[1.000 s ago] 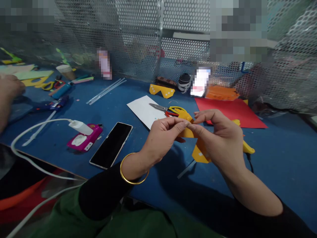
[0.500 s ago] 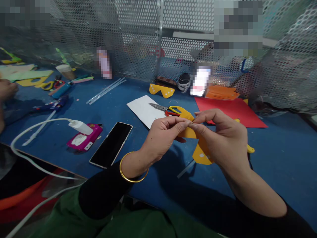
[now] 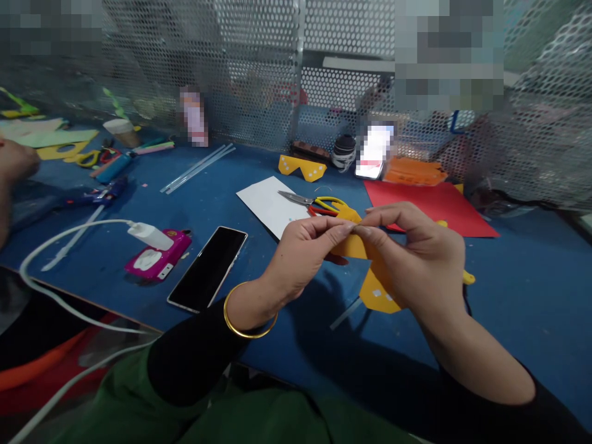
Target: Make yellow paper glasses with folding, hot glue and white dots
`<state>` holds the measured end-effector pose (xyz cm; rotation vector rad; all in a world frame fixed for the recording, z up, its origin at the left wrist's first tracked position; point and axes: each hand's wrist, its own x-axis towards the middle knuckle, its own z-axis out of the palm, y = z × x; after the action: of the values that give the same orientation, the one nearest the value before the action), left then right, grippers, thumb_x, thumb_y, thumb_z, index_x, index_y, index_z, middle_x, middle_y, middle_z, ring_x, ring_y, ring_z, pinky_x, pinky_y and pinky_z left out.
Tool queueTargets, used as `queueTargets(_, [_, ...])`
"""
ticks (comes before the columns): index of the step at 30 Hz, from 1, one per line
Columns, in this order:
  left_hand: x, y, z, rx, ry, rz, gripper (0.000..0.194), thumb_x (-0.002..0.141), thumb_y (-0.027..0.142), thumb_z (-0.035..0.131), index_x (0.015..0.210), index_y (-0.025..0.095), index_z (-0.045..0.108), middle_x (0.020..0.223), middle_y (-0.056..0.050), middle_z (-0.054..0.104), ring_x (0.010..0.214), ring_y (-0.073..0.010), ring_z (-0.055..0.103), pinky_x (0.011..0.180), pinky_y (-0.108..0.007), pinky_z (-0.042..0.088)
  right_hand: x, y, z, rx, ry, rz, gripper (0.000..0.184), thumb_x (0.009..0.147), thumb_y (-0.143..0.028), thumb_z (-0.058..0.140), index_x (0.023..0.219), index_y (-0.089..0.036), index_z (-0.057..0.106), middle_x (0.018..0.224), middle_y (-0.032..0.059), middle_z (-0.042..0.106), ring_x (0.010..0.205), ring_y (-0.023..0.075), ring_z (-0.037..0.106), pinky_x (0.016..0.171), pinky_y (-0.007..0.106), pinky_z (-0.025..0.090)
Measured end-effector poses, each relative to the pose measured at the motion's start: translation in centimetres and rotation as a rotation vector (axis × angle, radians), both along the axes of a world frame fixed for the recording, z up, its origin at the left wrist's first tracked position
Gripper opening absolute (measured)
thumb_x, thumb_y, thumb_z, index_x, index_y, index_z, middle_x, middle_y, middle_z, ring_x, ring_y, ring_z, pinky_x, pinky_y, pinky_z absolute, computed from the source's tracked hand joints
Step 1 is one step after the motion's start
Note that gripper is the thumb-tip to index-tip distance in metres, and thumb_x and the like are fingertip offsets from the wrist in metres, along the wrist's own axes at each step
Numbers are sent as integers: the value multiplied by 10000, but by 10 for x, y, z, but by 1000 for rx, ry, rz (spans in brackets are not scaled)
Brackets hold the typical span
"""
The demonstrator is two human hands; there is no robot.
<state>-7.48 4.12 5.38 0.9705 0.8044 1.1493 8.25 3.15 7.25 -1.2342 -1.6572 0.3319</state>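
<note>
My left hand and my right hand meet fingertip to fingertip, both pinched on a yellow paper cutout with small white patches. Part of the cutout hangs below my right hand; the spot between the fingertips is hidden. Just beyond my hands lie scissors with yellow and red handles, partly over a white sheet of paper. A similar yellow cutout with white dots stands farther back. Under the held piece, a clear glue stick rests on the blue table.
A black phone and a pink power socket with a white plug and cable lie left. Red paper is at right. Glue sticks, a glue gun and another person's hand are farther left. Perforated metal panels rise behind.
Both hands keep their pinch in nearly the same place. The hanging part of the yellow cutout has shifted slightly down and right. The other person's hand at far left has moved a little.
</note>
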Motion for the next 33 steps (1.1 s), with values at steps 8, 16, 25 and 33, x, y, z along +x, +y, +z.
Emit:
queueTargets(8, [1,-1,0,2,19,29,264,717,408,868,849,186,816,909,-52,766,789,-150,661,616,-244,566,-1,0,-2,52,-73,-30,82,881,-226,678,804,-249,688,888,28,734,862,218,697,787,387,558])
queueTargets(16, [2,-1,-1,42,47,64,198,765,371,832,845,190,812,881,-41,774,763,-137,664,611,-233,555,-2,-1,-4,56,-60,-40,81,908,-232,661,832,-255,676,896,27,724,868,214,689,805,385,549])
queueTargets(25, [2,-3,1,132,102,106,185,789,375,815,843,198,823,803,-23,762,675,-110,624,616,-228,543,-2,-1,-4,49,-36,-32,66,876,-231,713,820,-248,680,920,36,718,908,219,687,845,397,552])
queueTargets(33, [2,-3,1,146,169,118,164,803,354,791,847,201,827,772,-19,747,685,-122,626,652,-255,548,-4,-1,-5,41,-46,-11,98,893,-245,671,795,-245,658,897,43,711,901,222,681,824,391,539])
